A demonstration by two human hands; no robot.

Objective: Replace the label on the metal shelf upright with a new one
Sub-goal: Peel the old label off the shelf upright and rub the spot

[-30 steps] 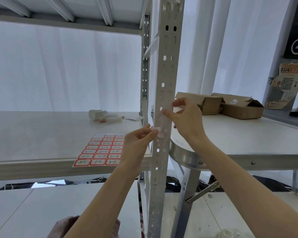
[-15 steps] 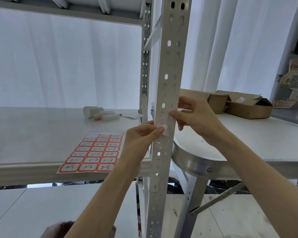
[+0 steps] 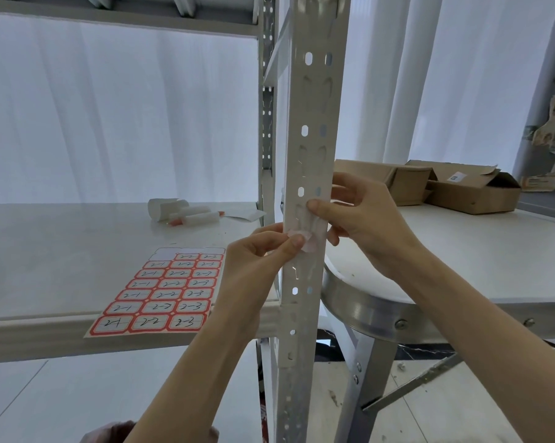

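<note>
A perforated white metal upright runs down the middle of the view. A pale, worn label sits on its front face, partly peeled. My left hand pinches the label's loose lower edge between thumb and forefinger. My right hand wraps the upright from the right, its thumb pressing the face just above the label. A sheet of red-bordered handwritten labels lies on the shelf to the left, overhanging the front edge.
Small rolls of paper and a red-tipped pen lie at the back of the shelf. A round-cornered metal table stands to the right with open cardboard boxes on it. White curtains hang behind.
The view has come nearer to the upright. My left hand has closed on the label's lower edge and pulled it a little off the metal. My right thumb stays above it.
</note>
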